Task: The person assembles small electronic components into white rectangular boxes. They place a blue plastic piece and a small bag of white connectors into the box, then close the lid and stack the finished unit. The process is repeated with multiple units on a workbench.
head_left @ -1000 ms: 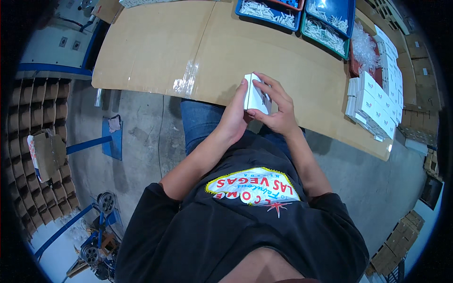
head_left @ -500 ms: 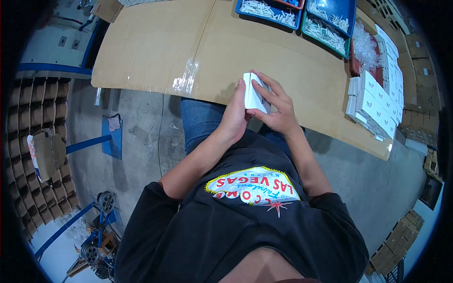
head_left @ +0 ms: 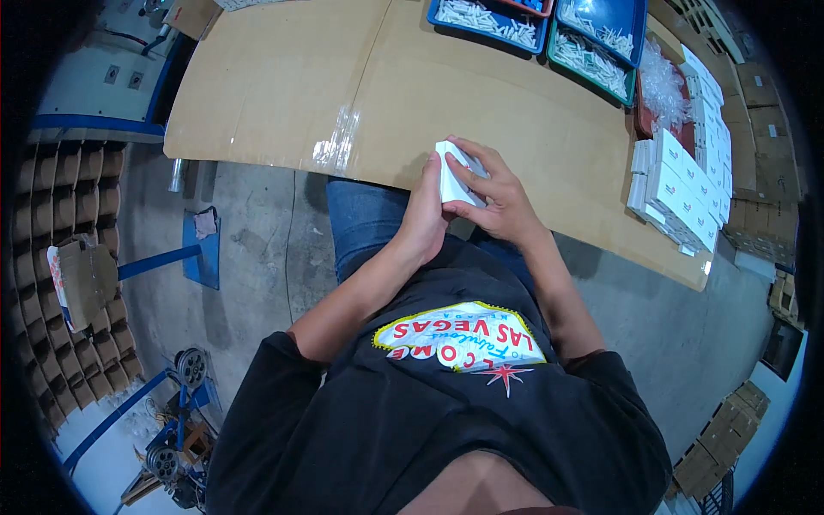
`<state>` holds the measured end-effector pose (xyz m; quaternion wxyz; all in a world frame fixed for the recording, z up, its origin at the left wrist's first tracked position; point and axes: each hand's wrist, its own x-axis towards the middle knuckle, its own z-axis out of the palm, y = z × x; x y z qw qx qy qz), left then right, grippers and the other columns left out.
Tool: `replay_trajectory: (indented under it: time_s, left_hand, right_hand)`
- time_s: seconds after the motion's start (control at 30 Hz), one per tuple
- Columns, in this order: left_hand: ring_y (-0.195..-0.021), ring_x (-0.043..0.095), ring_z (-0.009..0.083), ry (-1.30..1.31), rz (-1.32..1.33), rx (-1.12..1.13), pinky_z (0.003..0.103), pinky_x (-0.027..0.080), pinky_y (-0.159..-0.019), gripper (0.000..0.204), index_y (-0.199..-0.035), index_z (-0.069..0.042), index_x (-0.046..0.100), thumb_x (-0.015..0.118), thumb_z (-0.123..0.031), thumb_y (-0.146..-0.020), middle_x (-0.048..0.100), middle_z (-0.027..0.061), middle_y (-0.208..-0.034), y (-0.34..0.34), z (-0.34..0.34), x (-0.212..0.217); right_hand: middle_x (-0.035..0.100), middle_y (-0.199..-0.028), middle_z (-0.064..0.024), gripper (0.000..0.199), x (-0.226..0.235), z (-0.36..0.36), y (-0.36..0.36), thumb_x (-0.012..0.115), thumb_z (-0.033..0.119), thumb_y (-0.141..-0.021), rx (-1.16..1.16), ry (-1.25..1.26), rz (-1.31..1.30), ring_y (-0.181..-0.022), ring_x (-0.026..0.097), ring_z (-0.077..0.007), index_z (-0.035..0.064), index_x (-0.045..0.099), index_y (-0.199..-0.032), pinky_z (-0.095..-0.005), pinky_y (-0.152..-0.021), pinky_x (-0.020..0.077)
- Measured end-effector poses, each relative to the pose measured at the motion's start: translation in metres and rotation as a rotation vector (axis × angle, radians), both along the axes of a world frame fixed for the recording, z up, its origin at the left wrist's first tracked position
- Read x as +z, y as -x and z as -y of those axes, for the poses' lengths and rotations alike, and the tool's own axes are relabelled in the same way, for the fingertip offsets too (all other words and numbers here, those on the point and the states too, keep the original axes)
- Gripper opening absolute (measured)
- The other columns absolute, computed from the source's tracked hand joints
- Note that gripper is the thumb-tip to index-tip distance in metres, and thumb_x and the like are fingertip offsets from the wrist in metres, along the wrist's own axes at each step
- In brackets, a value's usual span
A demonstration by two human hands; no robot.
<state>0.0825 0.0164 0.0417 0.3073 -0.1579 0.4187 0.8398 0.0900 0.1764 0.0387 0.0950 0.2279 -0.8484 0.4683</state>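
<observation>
Between my two hands is a small white box (head_left: 453,187), held at the near edge of the cardboard-covered table (head_left: 283,94). My left hand (head_left: 423,210) wraps its left side, with the thumb along the edge. From the right, my right hand (head_left: 506,202) grips it, fingers over the top and far side and thumb at the near end. Much of the box's right face is hidden under those fingers.
Blue (head_left: 489,36) and green (head_left: 592,69) trays of small white pieces stand at the far right. Beside them are a red tray (head_left: 644,120) with clear plastic and stacked white boxes (head_left: 682,189). A cardboard partition grid (head_left: 73,283) is at the left.
The white box has tilted a little in my hands, and both hands have shifted slightly. My right fingers have slid slightly over it.
</observation>
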Motion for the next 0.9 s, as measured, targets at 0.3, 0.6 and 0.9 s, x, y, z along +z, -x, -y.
replay_trajectory:
  time_s: [0.3,0.6,0.9]
  left_hand:
    - [-0.128,0.058,0.0269,-0.013,-0.031,-0.043,0.043,0.047,-0.107,0.069,-0.152,-0.008,0.041,0.034,-0.060,-0.108,0.058,0.0137,-0.138,0.002,0.002,0.008]
    - [-0.132,0.055,0.0257,-0.118,-0.050,-0.088,0.042,0.046,-0.108,0.070,-0.155,-0.009,0.037,0.039,-0.059,-0.107,0.055,0.0121,-0.142,0.004,0.005,0.003]
    - [-0.125,0.057,0.0175,-0.130,-0.317,0.055,0.034,0.047,-0.105,0.061,-0.155,-0.010,0.039,0.062,-0.006,-0.099,0.058,0.0075,-0.135,0.020,0.000,0.031]
  right_hand:
    - [0.052,-0.152,-0.0148,0.069,0.012,-0.002,0.001,0.087,0.027,-0.076,0.003,-0.014,0.048,-0.138,0.051,-0.0336,0.0138,0.065,-0.140,-0.0425,-0.112,0.0428]
    - [0.054,-0.150,-0.0136,0.067,0.009,0.005,-0.001,0.088,0.030,-0.074,-0.021,0.101,0.153,-0.136,0.051,-0.0347,0.0168,0.068,-0.137,-0.0436,-0.113,0.0415]
    - [0.068,-0.125,-0.0107,0.054,0.003,-0.001,-0.001,0.085,0.016,-0.086,-0.327,0.904,0.585,-0.122,0.061,-0.0196,-0.0015,0.062,-0.131,-0.0348,-0.104,0.0473]
